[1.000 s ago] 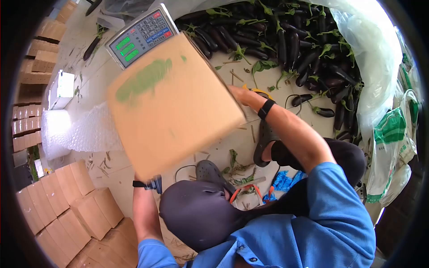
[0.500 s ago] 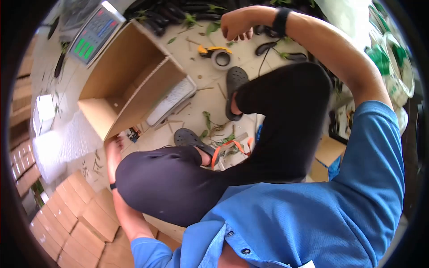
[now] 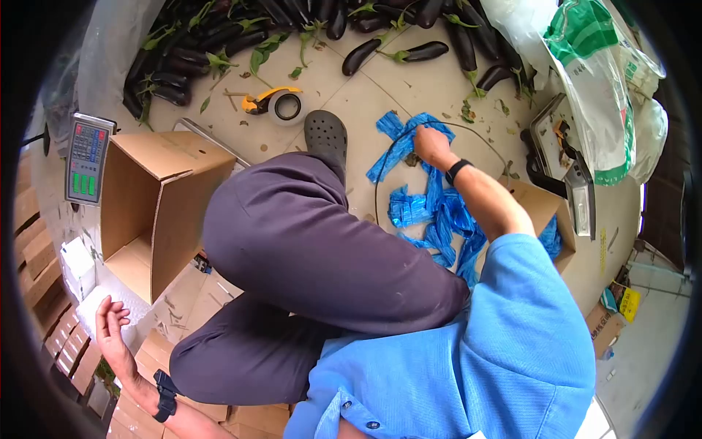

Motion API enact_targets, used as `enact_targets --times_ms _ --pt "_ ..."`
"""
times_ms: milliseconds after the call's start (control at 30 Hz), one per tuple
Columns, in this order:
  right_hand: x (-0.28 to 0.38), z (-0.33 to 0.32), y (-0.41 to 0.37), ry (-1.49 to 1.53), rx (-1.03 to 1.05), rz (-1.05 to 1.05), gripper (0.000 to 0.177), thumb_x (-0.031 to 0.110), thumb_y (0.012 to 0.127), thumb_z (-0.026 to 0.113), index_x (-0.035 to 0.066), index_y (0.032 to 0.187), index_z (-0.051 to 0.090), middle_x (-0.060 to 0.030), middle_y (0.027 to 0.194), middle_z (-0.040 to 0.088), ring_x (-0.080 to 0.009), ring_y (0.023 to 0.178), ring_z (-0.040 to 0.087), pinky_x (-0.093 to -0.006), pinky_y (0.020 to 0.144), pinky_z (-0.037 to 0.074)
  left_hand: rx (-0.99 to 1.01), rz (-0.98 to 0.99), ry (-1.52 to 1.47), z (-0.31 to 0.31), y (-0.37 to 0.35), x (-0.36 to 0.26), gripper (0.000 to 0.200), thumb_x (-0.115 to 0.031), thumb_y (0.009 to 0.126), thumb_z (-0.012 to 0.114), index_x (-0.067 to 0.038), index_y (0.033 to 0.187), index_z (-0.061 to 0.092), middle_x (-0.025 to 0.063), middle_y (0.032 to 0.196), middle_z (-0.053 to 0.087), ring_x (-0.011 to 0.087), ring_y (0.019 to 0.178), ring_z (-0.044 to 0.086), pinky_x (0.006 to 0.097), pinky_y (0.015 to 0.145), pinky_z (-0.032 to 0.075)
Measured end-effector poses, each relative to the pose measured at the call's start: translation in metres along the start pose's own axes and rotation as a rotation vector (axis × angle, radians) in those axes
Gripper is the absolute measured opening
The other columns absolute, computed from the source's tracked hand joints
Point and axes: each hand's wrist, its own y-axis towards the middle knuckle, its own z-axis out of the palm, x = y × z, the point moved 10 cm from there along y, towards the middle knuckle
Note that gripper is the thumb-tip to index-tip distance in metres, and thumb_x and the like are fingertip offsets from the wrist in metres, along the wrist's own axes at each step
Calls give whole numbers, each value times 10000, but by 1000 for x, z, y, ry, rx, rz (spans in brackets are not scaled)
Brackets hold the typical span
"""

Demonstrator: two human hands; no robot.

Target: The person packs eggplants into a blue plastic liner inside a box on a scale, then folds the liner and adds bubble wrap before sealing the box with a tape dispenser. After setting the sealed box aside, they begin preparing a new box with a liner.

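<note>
My right hand (image 3: 433, 146) is closed on a strip of blue plastic film (image 3: 398, 157) on the floor, right of my knees. More of the crumpled film lies below it, beside my thigh. A thin black cable curves around the film. At the far left my left hand (image 3: 112, 322) hangs in the air with its fingers apart and slightly curled, holding nothing. It is over white foam wrap (image 3: 91, 304), just below an open cardboard box (image 3: 186, 216). The box stands tilted by a scale display (image 3: 89, 159).
Many eggplants (image 3: 300, 14) lie along the top. A tape dispenser (image 3: 284, 106) sits near my shoe (image 3: 326, 139). At right are a white-green bag (image 3: 585, 80), a second scale (image 3: 552, 146) and a carton (image 3: 537, 205). Stacked boxes (image 3: 139, 417) fill the lower left.
My view has turned to the right side. My right hand has come down from near the eggplants onto the blue film. My left hand has moved away from the box's lower edge.
</note>
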Motion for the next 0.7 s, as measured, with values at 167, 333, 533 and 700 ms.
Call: enact_targets --times_ms 167,333,533,700 --pt "36 -14 17 152 -219 -33 442 294 838 738 24 1161 602 -242 1093 670 -413 941 702 -483 760 581 250 -8 145 55 5 -34 378 -174 1058 540 14 1386 550 97 1139 654 150 1005 619 283 888 482" --pt "40 21 74 238 -145 -19 431 334 830 741 13 1108 663 -240 1040 686 -421 969 688 -490 790 560 274 -31 150 77 14 -62 382 -192 1045 564 26 1359 560 100 1115 665 164 1008 637 302 900 498" --pt "167 -197 46 1632 297 -279 290 153 1008 603 -48 1214 575 -143 1035 689 -316 970 738 -387 768 631 356 -33 -39 116 37 -98 504 -120 966 634 -3 1440 508 126 1198 648 155 937 656 284 845 523" --pt "370 -379 -111 1619 817 -1097 278 126 1048 532 -55 1257 563 -224 1111 700 -364 1039 718 -476 913 601 476 470 -161 215 50 -215 981 -91 787 817 -104 1598 264 127 1498 468 139 926 625 315 848 549"
